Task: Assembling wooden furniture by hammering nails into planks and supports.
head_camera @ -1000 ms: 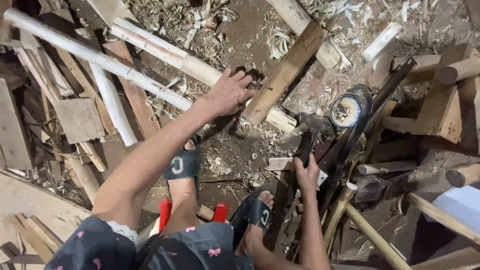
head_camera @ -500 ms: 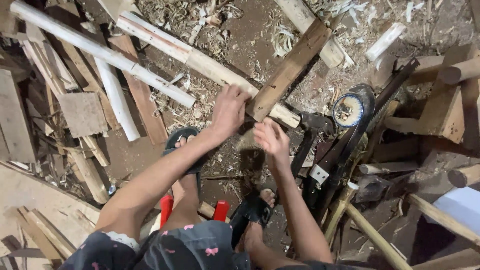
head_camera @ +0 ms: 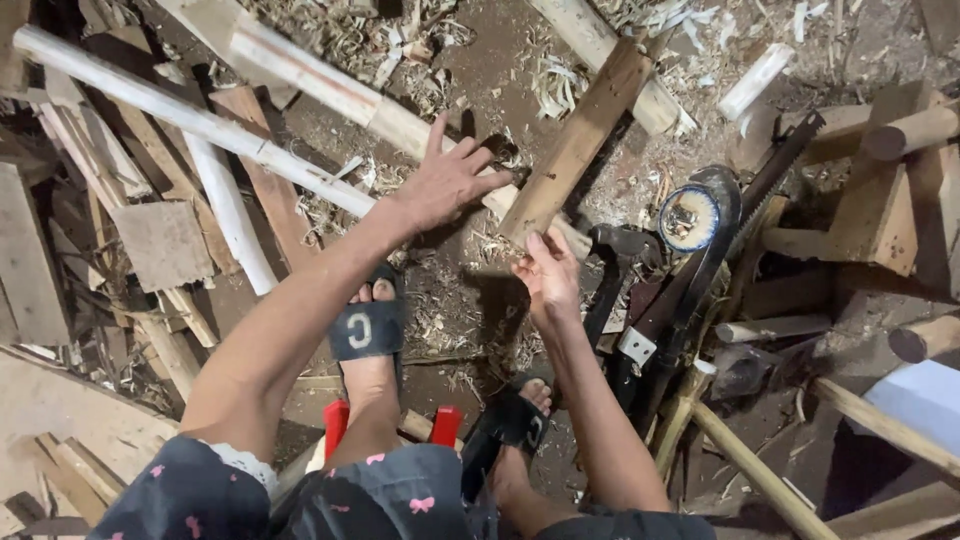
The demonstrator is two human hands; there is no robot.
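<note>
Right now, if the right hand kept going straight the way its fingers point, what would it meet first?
The right hand points up at the lower end of the brown wooden plank; its fingertips look at or nearly on it, though depth is unclear.

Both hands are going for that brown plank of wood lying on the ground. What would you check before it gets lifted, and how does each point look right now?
1. Left hand on the wood: ok, it lies spread and flat at the brown plank's lower end.
2. Right hand grip: not ok, its fingertips only meet the plank's lower end, not closed around it.
3. Plank free to lift: cannot tell, it lies across a pale beam and its far end reaches another pale board.
4. Sharp tools clear: not ok, a saw blade and dark tool handles lie just right of the right hand.
5. Feet clear: ok, both sandalled feet sit nearer the body than the plank.
</note>
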